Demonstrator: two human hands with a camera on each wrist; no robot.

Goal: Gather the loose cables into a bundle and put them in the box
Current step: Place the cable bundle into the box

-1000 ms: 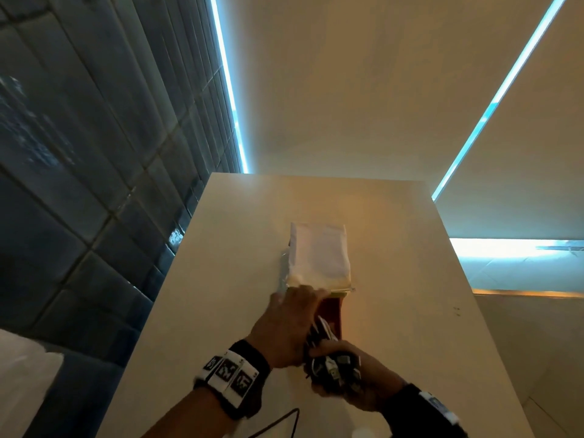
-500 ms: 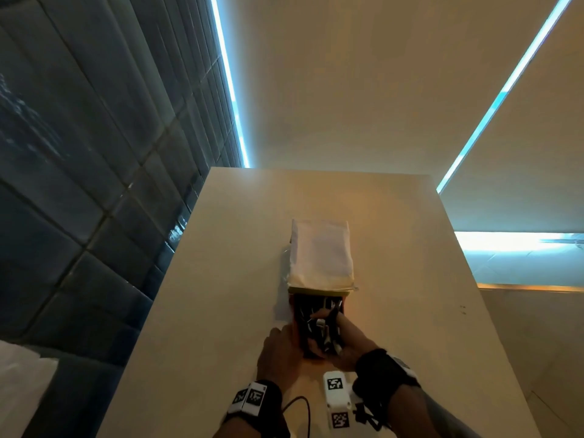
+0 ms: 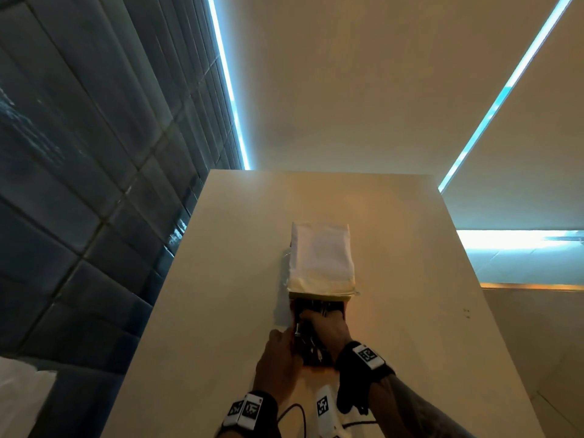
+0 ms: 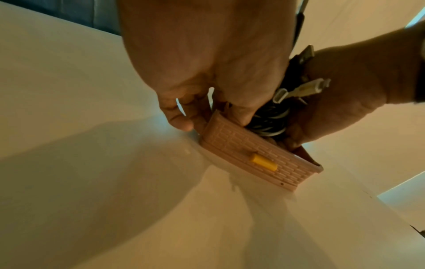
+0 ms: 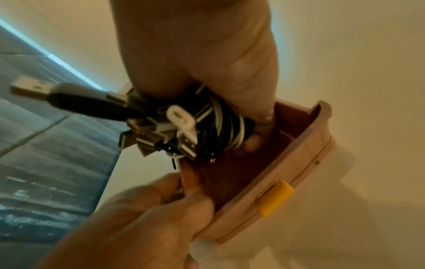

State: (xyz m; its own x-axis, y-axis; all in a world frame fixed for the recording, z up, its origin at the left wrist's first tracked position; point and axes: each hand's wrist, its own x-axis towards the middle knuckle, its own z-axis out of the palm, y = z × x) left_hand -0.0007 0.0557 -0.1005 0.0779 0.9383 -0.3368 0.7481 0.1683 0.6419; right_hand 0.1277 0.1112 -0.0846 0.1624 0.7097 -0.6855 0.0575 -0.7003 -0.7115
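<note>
- Nearest you, your left hand (image 5: 147,214) has its grip pinched on the near wall of the box (image 5: 306,151), steadying it on the surface (image 3: 221,279).
- Just beyond, your right hand (image 5: 207,60) has its grip clenched round the cable bundle (image 5: 214,134), which sits at the box's mouth, partly inside, plugs sticking out leftward.
- You look to be at the insertion step; next, press the bundle down and tuck the stray plugs in before letting go.
- Farther off, the white lid (image 3: 320,257) stands raised behind the box.
</note>
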